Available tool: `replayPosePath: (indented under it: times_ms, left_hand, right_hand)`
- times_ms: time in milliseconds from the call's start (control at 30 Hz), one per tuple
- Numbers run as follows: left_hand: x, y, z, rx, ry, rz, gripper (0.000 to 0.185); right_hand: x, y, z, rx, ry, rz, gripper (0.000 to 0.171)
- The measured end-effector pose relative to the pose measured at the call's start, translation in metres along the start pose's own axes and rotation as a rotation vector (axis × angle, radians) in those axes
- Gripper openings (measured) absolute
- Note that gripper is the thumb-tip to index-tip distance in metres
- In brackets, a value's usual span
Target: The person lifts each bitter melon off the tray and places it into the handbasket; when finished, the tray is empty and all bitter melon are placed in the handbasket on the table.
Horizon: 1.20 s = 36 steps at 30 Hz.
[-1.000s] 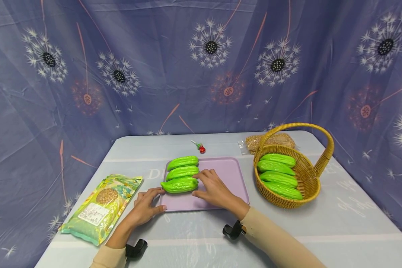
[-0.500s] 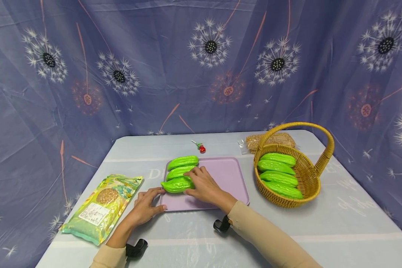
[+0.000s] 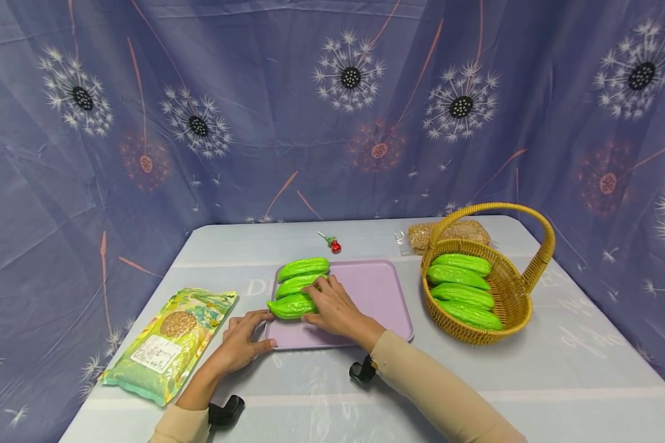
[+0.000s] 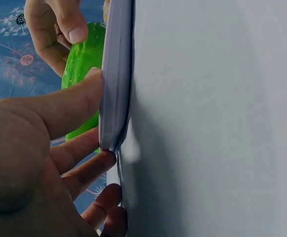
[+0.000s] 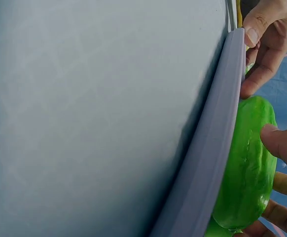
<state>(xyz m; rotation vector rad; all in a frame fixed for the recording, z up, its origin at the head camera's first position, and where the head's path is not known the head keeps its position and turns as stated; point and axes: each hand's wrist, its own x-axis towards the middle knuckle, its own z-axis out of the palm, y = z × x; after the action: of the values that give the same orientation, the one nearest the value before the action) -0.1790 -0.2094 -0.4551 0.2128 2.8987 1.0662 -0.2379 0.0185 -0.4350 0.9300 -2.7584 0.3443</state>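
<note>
Three bright green bitter melons lie side by side on the left half of a lilac tray point(image 3: 374, 289). Around the right part of the nearest bitter melon point(image 5: 247, 168), my right hand point(image 3: 338, 311) has its thumb on the front side and fingers on the far side. The middle bitter melon point(image 3: 294, 285) is partly covered by those fingers. At the tray's front left corner rests my left hand point(image 3: 242, 341), thumb point(image 4: 82, 101) on the rim and index finger by the nearest melon's pointed end. The farthest bitter melon point(image 3: 303, 267) lies untouched.
A wicker basket point(image 3: 479, 335) with a tall handle, holding several more bitter melons, stands right of the tray. Behind it lies a clear bag of grains point(image 3: 449, 234). A yellow-green packet point(image 3: 169, 344) is at the left, and a small red-and-green ornament point(image 3: 332, 243) behind the tray.
My right hand has moved left from the right end of the nearest bitter melon and now spans its right part. The left hand and the melons stay in place.
</note>
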Motion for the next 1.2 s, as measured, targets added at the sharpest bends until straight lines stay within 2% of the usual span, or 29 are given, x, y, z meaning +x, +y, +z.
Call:
replayPosePath:
  times_ms: [400, 867, 967, 1200]
  left_hand:
    - [0.0003, 0.0019, -0.0004, 0.001, -0.003, 0.000, 0.050]
    - [-0.0014, 0.0016, -0.0002, -0.009, -0.012, -0.010, 0.050]
    - [-0.0011, 0.0016, -0.0005, -0.008, -0.008, -0.007, 0.050]
    - [-0.0016, 0.0031, -0.0019, -0.011, -0.006, -0.007, 0.049]
  right_hand:
    - [0.0002, 0.0007, 0.0029, -0.008, 0.015, -0.013, 0.053]
    - [-0.0031, 0.0020, 0.0070, 0.006, -0.017, -0.018, 0.054]
    - [-0.0046, 0.0024, 0.0068, 0.043, -0.048, -0.008, 0.055]
    - [-0.0064, 0.0058, 0.0060, 0.250, -0.105, 0.028, 0.046]
